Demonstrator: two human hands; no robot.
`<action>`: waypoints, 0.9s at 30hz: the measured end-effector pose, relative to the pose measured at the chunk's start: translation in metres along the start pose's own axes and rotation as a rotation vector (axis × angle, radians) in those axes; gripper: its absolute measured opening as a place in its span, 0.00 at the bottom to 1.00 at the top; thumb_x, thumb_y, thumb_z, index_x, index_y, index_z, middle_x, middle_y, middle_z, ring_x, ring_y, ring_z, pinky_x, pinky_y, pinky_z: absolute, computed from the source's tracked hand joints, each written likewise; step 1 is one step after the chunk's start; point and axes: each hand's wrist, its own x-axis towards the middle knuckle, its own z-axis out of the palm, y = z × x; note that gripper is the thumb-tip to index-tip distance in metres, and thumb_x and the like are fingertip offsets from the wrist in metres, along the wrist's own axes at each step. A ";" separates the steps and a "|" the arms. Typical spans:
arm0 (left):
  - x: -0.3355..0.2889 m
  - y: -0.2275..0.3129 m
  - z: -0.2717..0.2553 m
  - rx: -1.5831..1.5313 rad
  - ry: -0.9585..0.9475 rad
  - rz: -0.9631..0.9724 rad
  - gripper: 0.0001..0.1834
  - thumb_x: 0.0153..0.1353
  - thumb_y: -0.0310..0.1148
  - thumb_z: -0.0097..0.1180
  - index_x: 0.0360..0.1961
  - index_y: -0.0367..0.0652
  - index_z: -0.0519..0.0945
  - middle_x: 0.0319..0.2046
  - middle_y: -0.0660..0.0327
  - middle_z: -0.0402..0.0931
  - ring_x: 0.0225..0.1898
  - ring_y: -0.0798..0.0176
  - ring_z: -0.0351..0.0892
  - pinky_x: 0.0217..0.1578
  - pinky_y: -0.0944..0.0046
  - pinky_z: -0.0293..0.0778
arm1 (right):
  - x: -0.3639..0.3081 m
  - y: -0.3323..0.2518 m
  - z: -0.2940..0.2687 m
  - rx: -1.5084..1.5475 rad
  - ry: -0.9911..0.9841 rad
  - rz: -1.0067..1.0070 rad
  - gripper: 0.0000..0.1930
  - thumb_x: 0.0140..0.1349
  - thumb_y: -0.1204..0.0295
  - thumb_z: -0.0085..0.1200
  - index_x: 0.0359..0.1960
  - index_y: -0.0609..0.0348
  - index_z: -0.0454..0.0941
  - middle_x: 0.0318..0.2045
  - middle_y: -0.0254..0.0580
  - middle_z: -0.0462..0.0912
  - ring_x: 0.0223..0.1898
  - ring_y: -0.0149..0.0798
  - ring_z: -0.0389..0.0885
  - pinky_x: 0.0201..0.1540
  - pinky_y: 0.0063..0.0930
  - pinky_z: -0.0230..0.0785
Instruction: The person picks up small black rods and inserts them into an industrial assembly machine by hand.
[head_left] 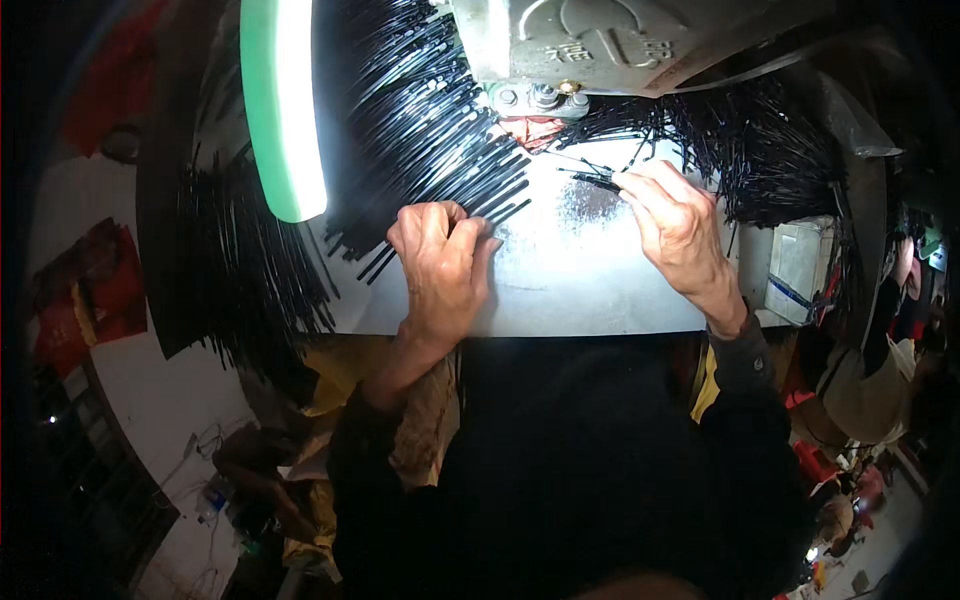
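My left hand [440, 260] is at the middle of the pale metal work surface, fingers curled together beside the near ends of a wide row of thin black sticks [440, 170]. What its fingertips pinch, if anything, is hidden. Farther right, my right hand [678, 225] is closed, thumb against fingers, on a few thin black strands [592, 180] that point left. Beyond both hands stands a grey metal machine head [560, 45], with a bolted plate [540, 97] and a scrap of red material [532, 130] at its foot.
A bright lamp with a green edge [262, 120] crosses the left side. More black strands are heaped at the far right [780, 150], and others hang over the left edge [250, 260]. A pale box [800, 265] sits at the right edge. Red bags [90, 295] lie left.
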 end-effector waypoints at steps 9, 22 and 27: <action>-0.004 0.006 -0.002 0.045 -0.016 -0.057 0.11 0.43 0.27 0.68 0.29 0.42 0.78 0.32 0.60 0.68 0.40 0.58 0.64 0.41 0.55 0.56 | -0.012 -0.023 0.024 0.246 -0.009 0.007 0.09 0.53 0.84 0.54 0.37 0.67 0.79 0.24 0.44 0.77 0.19 0.35 0.75 0.20 0.25 0.65; 0.031 0.013 -0.004 -0.454 -0.008 -0.071 0.06 0.53 0.15 0.55 0.33 0.32 0.75 0.25 0.53 0.76 0.25 0.57 0.77 0.29 0.65 0.74 | -0.009 -0.035 0.047 0.630 -0.067 0.321 0.05 0.60 0.80 0.53 0.36 0.68 0.77 0.14 0.31 0.72 0.15 0.18 0.67 0.17 0.16 0.60; 0.065 0.004 0.010 -0.478 0.053 -0.018 0.13 0.54 0.17 0.54 0.42 0.32 0.79 0.31 0.48 0.79 0.30 0.53 0.80 0.36 0.65 0.75 | 0.013 -0.038 0.053 0.665 0.021 0.269 0.05 0.60 0.79 0.53 0.36 0.69 0.78 0.13 0.30 0.71 0.15 0.18 0.67 0.17 0.16 0.58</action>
